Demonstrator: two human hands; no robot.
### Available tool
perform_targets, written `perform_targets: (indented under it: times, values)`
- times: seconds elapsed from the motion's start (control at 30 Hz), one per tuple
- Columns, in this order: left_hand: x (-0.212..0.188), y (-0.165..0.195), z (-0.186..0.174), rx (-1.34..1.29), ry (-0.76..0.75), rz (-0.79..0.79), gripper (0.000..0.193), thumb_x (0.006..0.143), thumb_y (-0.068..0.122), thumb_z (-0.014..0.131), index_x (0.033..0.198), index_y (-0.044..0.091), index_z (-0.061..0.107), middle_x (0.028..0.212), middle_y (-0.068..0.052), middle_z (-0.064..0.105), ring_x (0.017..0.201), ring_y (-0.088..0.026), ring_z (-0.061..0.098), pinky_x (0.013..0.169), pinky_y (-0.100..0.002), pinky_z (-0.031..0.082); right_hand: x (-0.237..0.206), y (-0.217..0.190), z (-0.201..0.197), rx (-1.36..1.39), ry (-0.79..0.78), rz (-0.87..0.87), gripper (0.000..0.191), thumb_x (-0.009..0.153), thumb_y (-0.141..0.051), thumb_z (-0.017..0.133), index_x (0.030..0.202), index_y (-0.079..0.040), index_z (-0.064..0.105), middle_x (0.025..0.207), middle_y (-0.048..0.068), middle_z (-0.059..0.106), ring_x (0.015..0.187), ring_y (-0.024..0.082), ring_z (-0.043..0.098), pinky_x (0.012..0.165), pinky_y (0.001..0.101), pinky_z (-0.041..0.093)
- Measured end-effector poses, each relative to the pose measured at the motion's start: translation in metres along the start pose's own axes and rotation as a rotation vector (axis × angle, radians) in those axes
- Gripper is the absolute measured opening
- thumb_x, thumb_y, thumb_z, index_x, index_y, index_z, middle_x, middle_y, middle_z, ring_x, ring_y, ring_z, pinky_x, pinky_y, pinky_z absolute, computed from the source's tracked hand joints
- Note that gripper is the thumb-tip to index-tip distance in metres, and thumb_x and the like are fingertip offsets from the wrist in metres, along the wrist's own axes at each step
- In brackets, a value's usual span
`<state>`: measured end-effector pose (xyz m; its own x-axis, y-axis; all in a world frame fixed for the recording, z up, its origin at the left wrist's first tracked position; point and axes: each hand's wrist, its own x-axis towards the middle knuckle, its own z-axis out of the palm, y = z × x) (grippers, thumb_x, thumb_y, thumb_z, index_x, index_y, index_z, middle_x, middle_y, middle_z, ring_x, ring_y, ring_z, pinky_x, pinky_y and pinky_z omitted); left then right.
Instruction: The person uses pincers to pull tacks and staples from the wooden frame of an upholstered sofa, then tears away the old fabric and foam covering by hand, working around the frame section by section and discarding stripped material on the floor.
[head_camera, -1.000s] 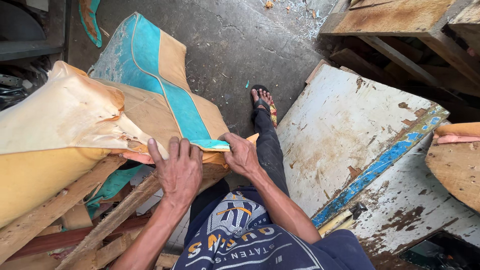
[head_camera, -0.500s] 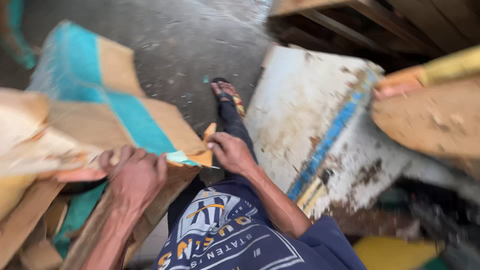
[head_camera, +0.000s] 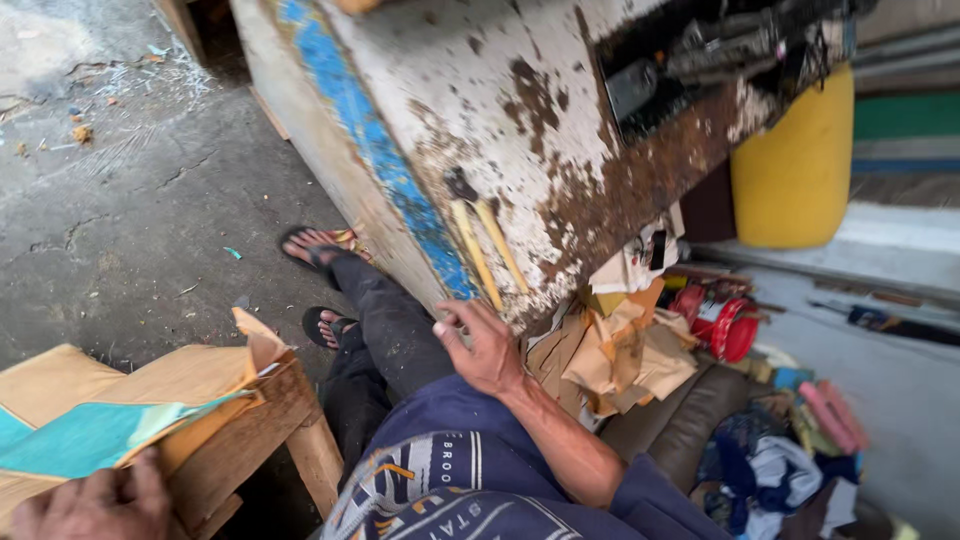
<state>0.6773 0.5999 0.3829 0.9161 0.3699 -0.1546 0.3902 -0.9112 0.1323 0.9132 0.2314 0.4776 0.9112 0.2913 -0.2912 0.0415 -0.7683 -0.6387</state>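
My left hand (head_camera: 95, 503) rests on a tan and teal upholstery cover (head_camera: 110, 420) laid over a wooden frame (head_camera: 265, 430) at the lower left, fingers curled against the fabric. My right hand (head_camera: 485, 345) hovers open and empty above my right thigh, fingers spread toward the edge of a worn white bench with a blue stripe (head_camera: 400, 170). A hammer with a yellowish wooden handle (head_camera: 480, 240) lies on that bench just beyond the right hand. My legs in dark trousers and sandals (head_camera: 320, 250) stretch over the concrete floor.
Crumpled brown paper scraps (head_camera: 620, 350) pile up beside the bench. A red tin (head_camera: 725, 320) and a yellow drum (head_camera: 795, 170) stand at the right. Folded clothes and cushions (head_camera: 780, 450) lie at lower right. Cracked concrete floor (head_camera: 120, 220) fills the left.
The view has swung right toward the bench. My right hand has left the fabric's edge and moved over toward the bench; the left hand stays on the cover.
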Motion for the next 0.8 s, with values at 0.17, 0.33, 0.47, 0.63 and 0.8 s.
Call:
perform_targets:
  times: [0.17, 0.33, 0.47, 0.63, 0.8]
  values:
    - [0.023, 0.028, 0.007, -0.216, -0.071, -0.262, 0.027, 0.104, 0.03, 0.072, 0.091, 0.005, 0.072, 0.07, -0.007, 0.065, 0.067, -0.017, 0.06, 0.077, -0.026, 0.047, -0.019, 0.059, 0.015, -0.062, 0.199, -0.409, 0.012, 0.088, -0.011, 0.079, 0.099, -0.01, 0.074, 0.094, 0.005, 0.07, 0.092, 0.023, 0.065, 0.084, 0.0367, 0.054]
    - [0.029, 0.078, 0.037, -0.212, -0.295, -0.364, 0.03, 0.103, 0.033, 0.07, 0.092, 0.006, 0.074, 0.072, -0.008, 0.066, 0.069, -0.018, 0.061, 0.078, -0.028, 0.048, -0.015, 0.082, 0.019, 0.003, 0.359, -0.439, 0.009, 0.089, -0.018, 0.081, 0.088, -0.014, 0.073, 0.09, -0.002, 0.068, 0.086, 0.018, 0.063, 0.081, 0.0345, 0.052]
    - [0.005, 0.126, 0.05, -0.177, -0.458, -0.278, 0.032, 0.102, 0.036, 0.068, 0.092, 0.006, 0.075, 0.074, -0.009, 0.068, 0.071, -0.02, 0.063, 0.079, -0.03, 0.049, -0.049, 0.089, 0.004, 0.203, 0.237, -0.507, 0.01, 0.093, -0.018, 0.079, 0.091, -0.013, 0.071, 0.095, 0.0, 0.067, 0.089, 0.019, 0.063, 0.079, 0.0338, 0.053]
    - [-0.001, 0.25, 0.106, -0.14, -0.646, -0.07, 0.036, 0.101, 0.04, 0.066, 0.092, 0.007, 0.076, 0.076, -0.01, 0.069, 0.073, -0.021, 0.064, 0.08, -0.031, 0.05, -0.142, 0.213, 0.034, 0.628, -0.032, -0.424, 0.006, 0.102, -0.018, 0.073, 0.101, -0.013, 0.07, 0.086, 0.0, 0.061, 0.079, 0.017, 0.063, 0.066, 0.0352, 0.055]
    - [-0.068, 0.281, 0.161, -0.018, -0.833, 0.001, 0.039, 0.1, 0.044, 0.064, 0.092, 0.008, 0.078, 0.078, -0.011, 0.071, 0.075, -0.023, 0.066, 0.081, -0.033, 0.051, -0.226, 0.443, 0.098, 0.121, -0.378, 0.42, 0.019, 0.097, -0.025, 0.06, 0.106, -0.011, 0.066, 0.105, 0.011, 0.067, 0.093, 0.032, 0.068, 0.078, 0.0444, 0.054]
